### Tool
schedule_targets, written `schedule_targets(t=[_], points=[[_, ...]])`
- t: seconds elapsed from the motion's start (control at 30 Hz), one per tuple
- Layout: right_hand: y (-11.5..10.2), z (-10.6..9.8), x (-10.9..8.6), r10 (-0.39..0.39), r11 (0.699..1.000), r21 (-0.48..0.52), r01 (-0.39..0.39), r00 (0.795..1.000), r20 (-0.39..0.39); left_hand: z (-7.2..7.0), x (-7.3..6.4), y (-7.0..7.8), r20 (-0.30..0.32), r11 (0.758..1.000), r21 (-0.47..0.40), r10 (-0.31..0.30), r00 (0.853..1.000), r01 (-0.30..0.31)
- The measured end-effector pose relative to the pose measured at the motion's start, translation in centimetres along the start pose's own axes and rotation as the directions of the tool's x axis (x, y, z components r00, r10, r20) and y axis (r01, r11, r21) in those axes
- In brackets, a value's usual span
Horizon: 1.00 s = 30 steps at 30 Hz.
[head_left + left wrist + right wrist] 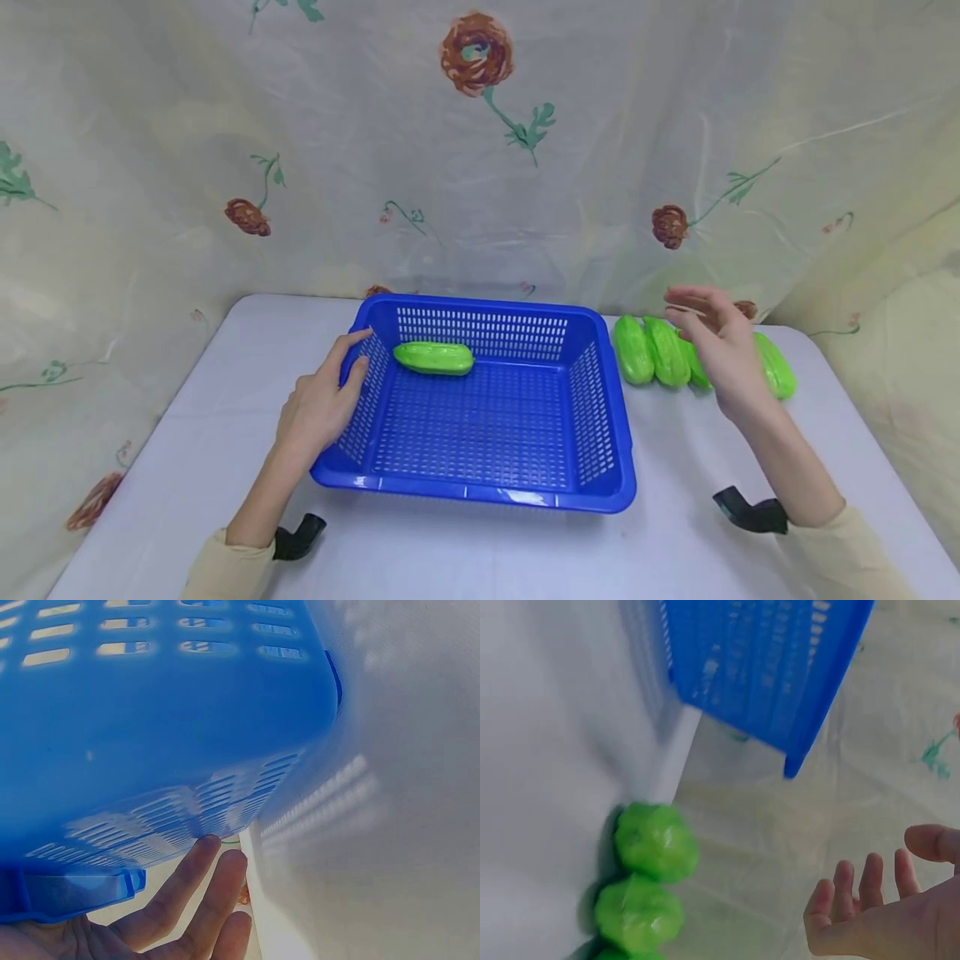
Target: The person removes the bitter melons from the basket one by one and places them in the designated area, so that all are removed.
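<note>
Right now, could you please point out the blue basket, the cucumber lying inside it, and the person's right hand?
blue basket [480,493]: head view, on its near front rim.
cucumber [433,357]: head view, middle of its body.
right hand [718,343]: head view, on the palm.

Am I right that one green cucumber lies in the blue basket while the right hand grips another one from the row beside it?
Not quite: the head view shows the right hand open above the row of cucumbers, holding nothing. One cucumber does lie in the blue basket.
</note>
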State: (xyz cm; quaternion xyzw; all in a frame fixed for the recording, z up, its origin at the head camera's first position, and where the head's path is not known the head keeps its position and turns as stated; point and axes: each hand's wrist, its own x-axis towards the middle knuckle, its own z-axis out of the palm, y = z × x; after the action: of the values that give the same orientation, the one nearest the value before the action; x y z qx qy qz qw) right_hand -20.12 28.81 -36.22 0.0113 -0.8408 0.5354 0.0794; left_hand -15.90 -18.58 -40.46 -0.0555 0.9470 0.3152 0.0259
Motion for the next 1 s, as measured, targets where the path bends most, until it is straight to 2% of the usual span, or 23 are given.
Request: schedule_targets(t=[0.2, 0.4, 0.73, 1.0], points=[[-2.4, 1.8, -0.4, -0.025, 1.000, -0.001, 0.025, 0.990, 0.140, 0.1, 0.1, 0.1, 0.001, 1.000, -0.001, -0.001, 1.000, 0.001], [-4.6, 3.4, -0.5, -0.008, 1.000, -0.023, 0.015, 0.962, 0.272, 0.0, 0.0, 0.1, -0.003, 1.000, 0.003, -0.004, 1.000, 0.004], [-7.1, 6.1, -0.7, -0.006, 0.999, -0.030, 0.023, 0.879, 0.476, -0.1, 0.0, 0.1, 0.003, 1.000, 0.000, -0.007, 1.000, 0.007], [-8.3, 7.9, -0.1, -0.010, 1.000, 0.008, 0.006, 0.816, 0.579, -0.1, -0.1, 0.1, -0.001, 1.000, -0.009, 0.001, 1.000, -0.001]])
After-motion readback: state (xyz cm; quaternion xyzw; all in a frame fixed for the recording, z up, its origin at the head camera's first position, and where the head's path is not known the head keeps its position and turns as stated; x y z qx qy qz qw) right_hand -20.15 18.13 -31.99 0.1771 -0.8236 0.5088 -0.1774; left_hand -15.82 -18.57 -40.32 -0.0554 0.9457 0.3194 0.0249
